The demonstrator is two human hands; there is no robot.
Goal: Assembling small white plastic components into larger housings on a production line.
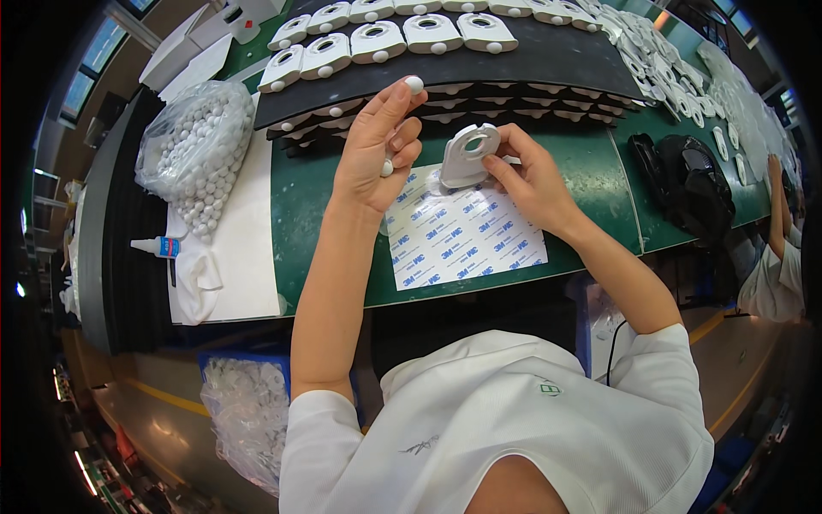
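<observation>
Worker [330,291] in a white short-sleeved shirt [497,411] pinches a small, round white ball [414,85] at the fingertips of the raised left hand [377,141], a second white ball [387,168] tucked against the palm. The right hand [538,184] grips a flat white plastic piece [463,174] with a round hole, tilted upright over a blue-printed white sheet [471,248] on the green tabletop [595,180]. Beyond, rows of similar white pieces [432,36] line stacked black boards [548,68]; at left lies a clear plastic bag [205,128] of white balls.

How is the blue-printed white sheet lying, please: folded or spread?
Spread: the white sheet lies flat on the green table, both near corners showing.
</observation>
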